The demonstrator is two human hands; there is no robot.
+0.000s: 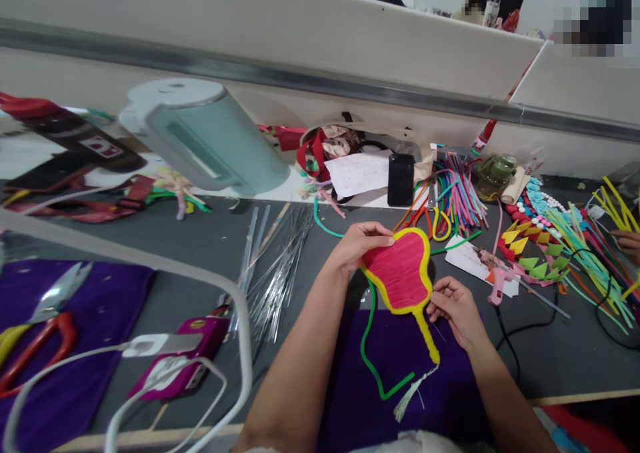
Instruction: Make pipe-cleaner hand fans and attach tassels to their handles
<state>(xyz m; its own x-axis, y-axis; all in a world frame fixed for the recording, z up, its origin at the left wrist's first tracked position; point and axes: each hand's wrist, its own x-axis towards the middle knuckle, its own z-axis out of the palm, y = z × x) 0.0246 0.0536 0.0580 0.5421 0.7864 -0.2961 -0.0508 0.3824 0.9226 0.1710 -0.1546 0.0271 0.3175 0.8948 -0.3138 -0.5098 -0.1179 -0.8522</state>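
A hand fan (400, 273) with a red face, a yellow fuzzy rim and a twisted yellow handle is held up over the table. My left hand (367, 243) pinches its upper left rim between thumb and fingers. At the lower right rim, near the top of the handle, the bent fingers of my right hand (453, 306) close on the edge. A white tassel (411, 396) hangs from the handle's end. Below the fan, a bent green pipe cleaner (370, 346) trails over a dark purple cloth (350, 400); its upper end is hidden.
Left are a pale green kettle (215, 140), scissors (55, 320), a magenta device (185, 360) with white cable, and thin clear strips (280, 273). A pink glue gun (500, 283), yellow-handled scissors (441, 223) and pipe cleaner bundles (460, 190) lie right. Another person's hand (627, 243) shows far right.
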